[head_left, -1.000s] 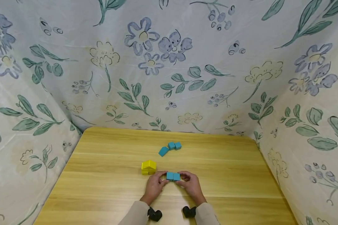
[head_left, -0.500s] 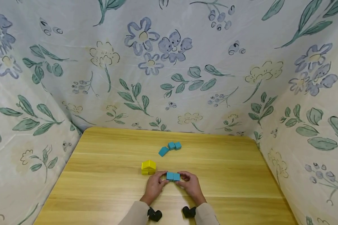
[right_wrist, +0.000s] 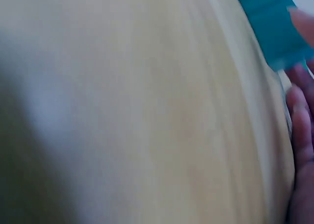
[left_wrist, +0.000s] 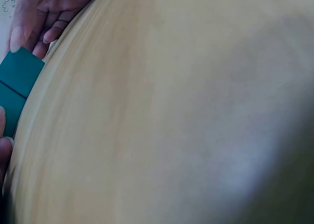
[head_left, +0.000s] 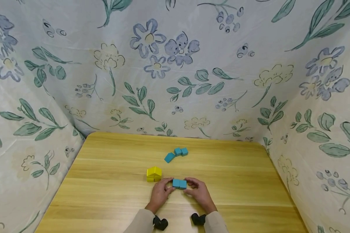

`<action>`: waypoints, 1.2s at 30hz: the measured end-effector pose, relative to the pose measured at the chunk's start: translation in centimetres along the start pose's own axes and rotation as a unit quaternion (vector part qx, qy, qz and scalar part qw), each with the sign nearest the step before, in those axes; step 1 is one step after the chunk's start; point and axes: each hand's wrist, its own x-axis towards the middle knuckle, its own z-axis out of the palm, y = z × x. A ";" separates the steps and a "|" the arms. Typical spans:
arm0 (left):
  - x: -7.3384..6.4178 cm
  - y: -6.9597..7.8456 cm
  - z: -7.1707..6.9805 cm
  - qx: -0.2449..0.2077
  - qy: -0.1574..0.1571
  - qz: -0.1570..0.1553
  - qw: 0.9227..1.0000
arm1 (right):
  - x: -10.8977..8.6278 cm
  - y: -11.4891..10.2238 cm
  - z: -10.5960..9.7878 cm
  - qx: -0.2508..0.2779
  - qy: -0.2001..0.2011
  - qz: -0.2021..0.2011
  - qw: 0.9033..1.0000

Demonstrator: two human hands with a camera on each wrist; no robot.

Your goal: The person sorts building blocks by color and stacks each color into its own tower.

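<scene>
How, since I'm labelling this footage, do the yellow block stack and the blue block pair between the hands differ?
Colour: the yellow block stack is yellow; the blue block pair is blue.
Shape: the stack has a peaked, roof-like top, while the pair looks flat on top.
Handling: the left hand and right hand flank the pair; neither grips the stack.
Shared: both combine several blocks.

Blue blocks point(head_left: 176, 183); yellow blocks point(head_left: 154, 174); yellowish wood-grain table point(head_left: 236, 181); whitish cloth point(head_left: 175, 103), green-and-purple floral print.

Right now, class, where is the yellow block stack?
In the head view, the yellow block stack stands on the table, just beyond the left hand and left of the nearer pair of blue blocks.
</scene>
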 end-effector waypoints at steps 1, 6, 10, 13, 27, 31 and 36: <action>0.0 0.0 0.0 0.001 0.001 0.001 1.000 | 0.1 0.6 -0.3 0.015 -0.010 0.002 1.000; 0.0 -0.1 0.0 -0.001 0.002 0.002 1.000 | 0.4 2.0 -1.8 0.095 -0.046 -0.007 0.994; 0.0 -0.3 0.1 -0.001 -0.002 -0.002 1.000 | 1.0 2.1 -2.6 0.122 -0.035 0.005 0.992; 0.0 -0.3 0.1 -0.002 -0.003 -0.005 1.000 | 2.2 1.9 -3.1 0.119 -0.008 0.019 0.993; 0.1 -0.2 0.0 -0.008 -0.009 -0.027 1.000 | 9.9 -0.1 -4.5 0.016 0.043 0.041 0.998; 0.1 -0.3 0.1 -0.010 -0.011 -0.027 1.000 | 11.6 -0.1 -4.3 -0.021 0.034 0.036 0.999; 0.1 -0.2 0.1 -0.013 -0.011 -0.019 1.000 | 13.2 0.0 -4.0 -0.041 0.018 0.018 0.999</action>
